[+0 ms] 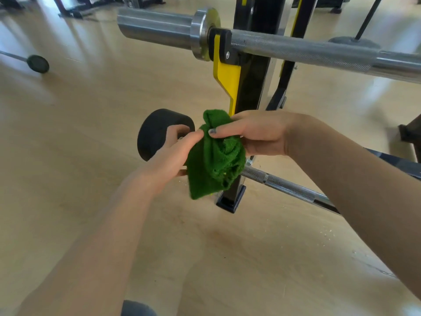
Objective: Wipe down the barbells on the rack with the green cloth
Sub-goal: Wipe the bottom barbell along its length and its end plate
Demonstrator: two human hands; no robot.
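Bunching a soft green terry cloth between both hands, person stands at black-and-yellow steel rack upright. Cloth is light, limp, drapes down in folds; no stiffness, grabs easily anywhere, best wadded into the palm so a thick pad faces the metal. Hangs in front of the rack post, just above the lower knurled steel barbell, which runs down-right from behind the cloth. Whether cloth touches that bar: cannot tell, contact hidden.

Upper chrome barbell sits on yellow hook higher up, smooth thick sleeve sticking out left, well apart from the cloth. Bars look heavy, rigid, fixed on the rack; knurling likely snags terry a bit, sleeves slick.

Right hand: grip narrow, fingers curled over cloth's top, thumb pinching it. Left hand: fingertips pinching cloth's left edge, rest of the fingers loosely bent. Black round foam roller end sits behind left hand.

Judgement: regrip/refold step, wiping not underway on either bar at this instant.
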